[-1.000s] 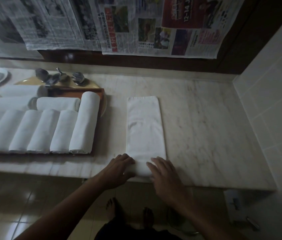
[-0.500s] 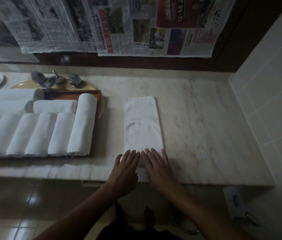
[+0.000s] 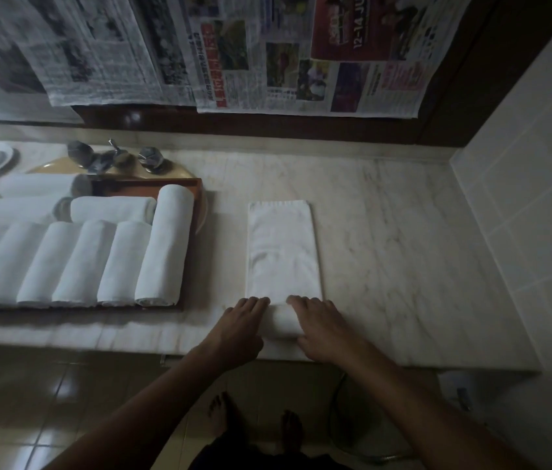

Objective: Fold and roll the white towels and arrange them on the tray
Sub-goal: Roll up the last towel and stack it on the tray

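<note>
Folded towel [image 3: 283,252] lies lengthwise on the bench [image 3: 386,249], right of the tray [image 3: 146,182] and apart from it; its near end is wound into a short roll [image 3: 283,321] close to the bench's front edge.

We have both hands on that roll: left hand [image 3: 237,330] on its left part, right hand [image 3: 325,329] on its right part; fingers curve over the top and grip it; thumbs hidden.

Tray holds a row of finished rolls [image 3: 162,245], with more lying crosswise behind; little free room shows at its right rim.

Risks, as we judge them: uneven push from the two hands would skew the roll into a cone; slack first turns would leave it looser and thicker than its neighbours; the smooth bench may let the flat part slide forward instead of winding; a backward slip so near the edge could drop it off the bench; placing it may crowd the rightmost finished roll.
</note>
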The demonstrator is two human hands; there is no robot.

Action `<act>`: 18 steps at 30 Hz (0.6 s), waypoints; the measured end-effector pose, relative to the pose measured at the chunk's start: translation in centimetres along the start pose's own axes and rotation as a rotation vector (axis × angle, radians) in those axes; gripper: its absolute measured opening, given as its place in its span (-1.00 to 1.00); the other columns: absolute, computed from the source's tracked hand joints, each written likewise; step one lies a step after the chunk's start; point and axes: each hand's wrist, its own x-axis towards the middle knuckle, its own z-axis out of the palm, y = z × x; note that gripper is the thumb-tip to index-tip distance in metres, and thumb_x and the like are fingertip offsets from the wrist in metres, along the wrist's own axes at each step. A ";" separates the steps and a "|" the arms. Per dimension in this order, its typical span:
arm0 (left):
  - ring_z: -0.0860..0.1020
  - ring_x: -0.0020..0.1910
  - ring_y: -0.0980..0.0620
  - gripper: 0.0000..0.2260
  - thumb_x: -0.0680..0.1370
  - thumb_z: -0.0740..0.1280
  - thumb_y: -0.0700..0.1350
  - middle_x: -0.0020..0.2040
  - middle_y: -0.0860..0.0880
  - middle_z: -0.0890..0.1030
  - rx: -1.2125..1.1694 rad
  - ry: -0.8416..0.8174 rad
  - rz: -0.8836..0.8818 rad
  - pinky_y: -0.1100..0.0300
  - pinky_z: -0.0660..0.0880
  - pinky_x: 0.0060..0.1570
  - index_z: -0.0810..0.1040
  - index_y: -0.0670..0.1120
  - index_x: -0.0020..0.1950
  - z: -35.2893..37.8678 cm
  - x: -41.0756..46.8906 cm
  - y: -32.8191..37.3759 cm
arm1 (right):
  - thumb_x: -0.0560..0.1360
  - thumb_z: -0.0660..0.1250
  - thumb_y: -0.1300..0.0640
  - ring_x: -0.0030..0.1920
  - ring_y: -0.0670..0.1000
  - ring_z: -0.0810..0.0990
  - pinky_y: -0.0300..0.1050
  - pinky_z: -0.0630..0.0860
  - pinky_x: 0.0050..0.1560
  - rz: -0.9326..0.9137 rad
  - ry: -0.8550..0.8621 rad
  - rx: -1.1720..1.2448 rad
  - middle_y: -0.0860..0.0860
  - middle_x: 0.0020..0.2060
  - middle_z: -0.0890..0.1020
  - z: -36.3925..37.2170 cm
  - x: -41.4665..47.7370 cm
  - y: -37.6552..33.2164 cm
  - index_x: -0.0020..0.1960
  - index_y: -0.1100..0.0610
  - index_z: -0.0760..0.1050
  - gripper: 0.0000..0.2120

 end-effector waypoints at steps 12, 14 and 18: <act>0.50 0.06 0.08 -0.56 0.52 0.39 0.07 0.26 0.10 0.43 -0.241 0.040 0.068 0.15 0.51 -0.04 0.40 0.03 0.37 0.0 -3.6 -0.6 | 0.48 0.48 -0.20 0.33 -0.10 0.38 -0.24 0.33 0.36 0.064 0.074 0.450 -0.10 0.32 0.44 2.5 -3.6 1.9 0.44 0.01 0.47 -0.39; 0.49 0.11 0.11 -0.53 0.54 0.37 0.13 0.27 0.12 0.45 -0.225 0.034 0.058 0.19 0.51 0.05 0.42 0.04 0.41 -0.3 -3.1 -1.1 | 0.53 0.41 -0.19 0.38 -0.03 0.36 -0.09 0.35 0.44 0.073 0.130 0.369 -0.05 0.37 0.44 2.5 -3.8 1.5 0.48 0.05 0.45 -0.40; 0.49 0.19 0.11 -0.47 0.53 0.37 0.19 0.27 0.10 0.50 -0.257 -0.027 0.015 0.22 0.43 0.15 0.46 0.02 0.45 -1.0 -1.8 -2.1 | 0.56 0.31 -0.03 0.37 0.18 0.46 0.22 0.40 0.39 -0.059 0.478 0.111 0.10 0.34 0.53 4.0 -4.8 -1.0 0.41 0.15 0.51 -0.53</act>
